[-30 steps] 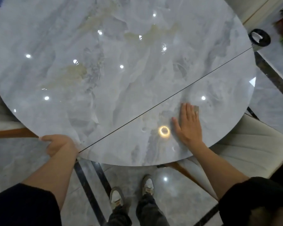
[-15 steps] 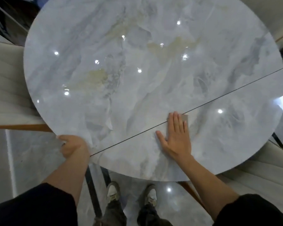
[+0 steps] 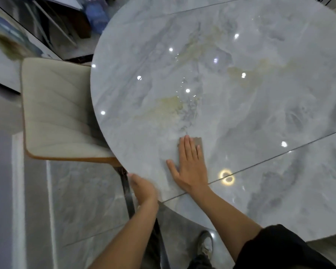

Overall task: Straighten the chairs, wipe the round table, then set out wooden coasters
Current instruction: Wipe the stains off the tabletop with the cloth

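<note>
Small grey-brown wiping cloth [image 3: 199, 141] lies flat on the round glossy grey marble-pattern table [image 3: 260, 105], near the table's left-near part. Only its far edge and right corner show; the rest is under the right hand [image 3: 189, 164].

Right hand: palm down on the cloth, four fingers straight and together pointing away from the person, thumb spread out to the left and touching bare tabletop. It presses the cloth flat rather than clutching it. The cloth pokes out just beyond the fingertips [image 3: 186, 138] and along the little-finger side.

Left hand [image 3: 144, 188]: at the near-left rim of the table, just beside the right wrist. It seems to grip the rim, fingers tucked below, but motion blur leaves the hold uncertain.

A thin dark seam [image 3: 279, 155] crosses the tabletop from the rim by the left hand, under the right wrist, up to the right. Ceiling-light reflections dot the surface; a ring-shaped glare [image 3: 227, 176] sits on the seam just right of the right wrist.

Cream padded chair with a wooden edge [image 3: 56, 113] stands at the table's left, seat partly under the rim. Polished grey tiled floor [image 3: 81, 200] below. One light shoe [image 3: 206, 244] visible between the forearms. Black sleeve [image 3: 279, 247] on the right arm.
</note>
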